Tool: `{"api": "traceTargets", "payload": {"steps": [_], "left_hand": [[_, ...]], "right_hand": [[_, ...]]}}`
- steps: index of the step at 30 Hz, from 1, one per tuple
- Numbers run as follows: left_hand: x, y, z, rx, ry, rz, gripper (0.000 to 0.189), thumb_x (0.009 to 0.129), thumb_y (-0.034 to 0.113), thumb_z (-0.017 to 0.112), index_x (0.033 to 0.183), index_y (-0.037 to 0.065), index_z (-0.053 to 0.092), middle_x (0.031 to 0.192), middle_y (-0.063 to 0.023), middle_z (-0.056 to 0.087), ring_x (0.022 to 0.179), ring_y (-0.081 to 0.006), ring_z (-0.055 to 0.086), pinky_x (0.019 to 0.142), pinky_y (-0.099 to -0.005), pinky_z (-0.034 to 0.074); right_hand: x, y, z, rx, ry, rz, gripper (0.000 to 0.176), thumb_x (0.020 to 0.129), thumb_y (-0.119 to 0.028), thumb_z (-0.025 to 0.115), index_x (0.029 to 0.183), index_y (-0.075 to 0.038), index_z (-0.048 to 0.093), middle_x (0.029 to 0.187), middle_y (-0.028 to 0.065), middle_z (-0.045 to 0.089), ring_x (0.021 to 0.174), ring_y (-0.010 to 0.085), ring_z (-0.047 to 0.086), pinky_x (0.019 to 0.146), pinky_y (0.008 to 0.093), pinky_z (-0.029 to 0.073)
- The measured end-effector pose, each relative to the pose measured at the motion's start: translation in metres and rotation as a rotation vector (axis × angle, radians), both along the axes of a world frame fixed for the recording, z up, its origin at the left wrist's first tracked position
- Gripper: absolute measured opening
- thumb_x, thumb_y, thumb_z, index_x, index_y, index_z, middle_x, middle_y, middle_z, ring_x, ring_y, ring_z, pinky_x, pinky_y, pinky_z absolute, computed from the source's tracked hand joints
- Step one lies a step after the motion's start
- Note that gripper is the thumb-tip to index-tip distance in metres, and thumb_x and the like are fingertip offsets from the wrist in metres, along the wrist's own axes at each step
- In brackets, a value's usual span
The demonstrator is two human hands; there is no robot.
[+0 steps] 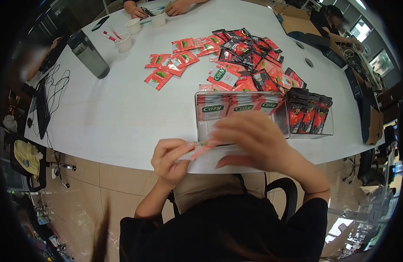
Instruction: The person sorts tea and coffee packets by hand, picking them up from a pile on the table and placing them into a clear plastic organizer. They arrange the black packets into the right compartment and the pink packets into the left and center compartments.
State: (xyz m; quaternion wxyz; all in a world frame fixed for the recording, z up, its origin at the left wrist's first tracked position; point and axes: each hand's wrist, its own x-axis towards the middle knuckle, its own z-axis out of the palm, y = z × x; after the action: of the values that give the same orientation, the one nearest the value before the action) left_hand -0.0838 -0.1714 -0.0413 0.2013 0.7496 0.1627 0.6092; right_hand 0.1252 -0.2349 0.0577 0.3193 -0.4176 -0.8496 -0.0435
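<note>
Close to the table's near edge, my left hand (170,160) pinches a pink sachet (202,150) between thumb and fingers. My right hand (260,142), smeared by motion, hovers just right of that sachet with its thumb spread away from the fingers. Behind it stands a clear plastic box (198,126), partly covered by the hand. Upright red-and-white Cozy sachets (213,110) fill the back of its left section. Black-and-red sachets (307,117) are packed in the right section.
A heap of loose black sachets (241,48) and pink sachets (177,61) lies beyond the box. To the left stand a grey bottle (90,56) and a paper cup with pens (124,43). Another person's hands (179,7) are at the far edge, near more cups (158,19).
</note>
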Motion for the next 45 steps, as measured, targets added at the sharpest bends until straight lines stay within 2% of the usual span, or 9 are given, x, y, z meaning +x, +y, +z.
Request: {"api": "traceTargets", "payload": {"steps": [5,8,10,13,16,24,30,38,45], "left_hand": [[0.005,-0.006,-0.006,0.21,0.01,-0.022,0.034,0.068,0.0,0.078,0.099,0.006,0.066,0.089,-0.0091,0.066,0.065,-0.0195,0.064,0.051,-0.0254,0.051],[0.003,-0.007,0.002,0.138,0.094,0.038,0.036,0.069,0.004,0.079,0.102,0.006,0.065,0.091,-0.0086,0.067,0.076,-0.0225,0.065,0.063,-0.0309,0.052],[0.002,-0.005,0.004,0.052,0.126,0.038,0.034,0.071,0.014,0.08,0.101,0.005,0.066,0.099,-0.0099,0.066,0.095,-0.0282,0.063,0.081,-0.0379,0.05],[0.01,0.002,0.013,0.018,0.21,0.003,0.036,0.08,0.028,0.075,0.105,0.003,0.064,0.111,-0.0178,0.062,0.11,-0.0353,0.056,0.087,-0.0414,0.05],[0.016,0.001,0.016,-0.027,0.345,-0.057,0.039,0.073,0.029,0.078,0.102,0.005,0.069,0.123,-0.0182,0.058,0.122,-0.0384,0.049,0.093,-0.0437,0.046],[0.021,-0.001,0.022,-0.032,0.454,-0.06,0.028,0.066,0.024,0.082,0.088,0.01,0.072,0.126,-0.0097,0.058,0.124,-0.0339,0.049,0.097,-0.0412,0.046],[0.021,-0.002,0.02,-0.065,0.445,-0.061,0.026,0.066,0.02,0.082,0.087,0.008,0.072,0.125,-0.0102,0.059,0.123,-0.0342,0.05,0.096,-0.0414,0.046],[0.021,-0.002,0.014,-0.06,0.47,-0.044,0.024,0.066,0.008,0.078,0.09,0.009,0.073,0.125,-0.0126,0.058,0.126,-0.0352,0.048,0.088,-0.0404,0.049],[0.022,-0.004,0.015,-0.08,0.459,-0.03,0.022,0.067,0.008,0.078,0.088,0.008,0.073,0.124,-0.0114,0.059,0.123,-0.0349,0.05,0.093,-0.0413,0.047]], "right_hand": [[-0.022,-0.017,-0.018,0.223,-0.161,0.022,0.033,0.076,-0.015,0.067,0.109,-0.014,0.065,0.096,0.0005,0.06,0.085,0.0148,0.058,0.068,0.0266,0.042],[-0.008,-0.015,-0.007,0.166,-0.193,-0.023,0.038,0.075,-0.016,0.059,0.112,-0.011,0.063,0.09,0.0014,0.057,0.076,0.0144,0.056,0.066,0.0291,0.044],[0.012,-0.015,-0.002,0.102,-0.024,-0.088,0.032,0.074,-0.011,0.062,0.106,-0.009,0.064,0.091,0.0028,0.06,0.076,0.0157,0.059,0.064,0.0289,0.046],[0.033,-0.026,0.009,-0.064,0.181,-0.303,0.026,0.072,-0.003,0.067,0.098,-0.006,0.063,0.091,0.0046,0.064,0.077,0.0178,0.063,0.063,0.029,0.048],[0.058,-0.03,0.004,-0.258,0.342,-0.436,0.024,0.072,0.002,0.07,0.093,-0.005,0.061,0.089,0.0052,0.065,0.079,0.019,0.065,0.065,0.0291,0.049],[0.076,-0.023,-0.007,-0.279,0.194,-0.595,0.023,0.072,-0.002,0.073,0.091,-0.005,0.06,0.081,0.0041,0.062,0.077,0.0209,0.055,0.068,0.0325,0.045],[0.083,-0.018,-0.009,-0.136,-0.233,-0.631,0.04,0.063,-0.008,0.079,0.097,-0.007,0.058,0.099,0.0039,0.057,0.092,0.0219,0.054,0.075,0.035,0.042],[0.079,-0.005,-0.018,-0.029,-0.276,-0.642,0.061,0.06,-0.009,0.08,0.113,-0.01,0.051,0.119,0.0085,0.05,0.103,0.0241,0.052,0.079,0.0354,0.042],[0.079,-0.006,-0.019,-0.016,-0.304,-0.666,0.06,0.061,-0.013,0.08,0.114,-0.01,0.051,0.121,0.0082,0.051,0.103,0.0232,0.052,0.078,0.0341,0.041]]}}
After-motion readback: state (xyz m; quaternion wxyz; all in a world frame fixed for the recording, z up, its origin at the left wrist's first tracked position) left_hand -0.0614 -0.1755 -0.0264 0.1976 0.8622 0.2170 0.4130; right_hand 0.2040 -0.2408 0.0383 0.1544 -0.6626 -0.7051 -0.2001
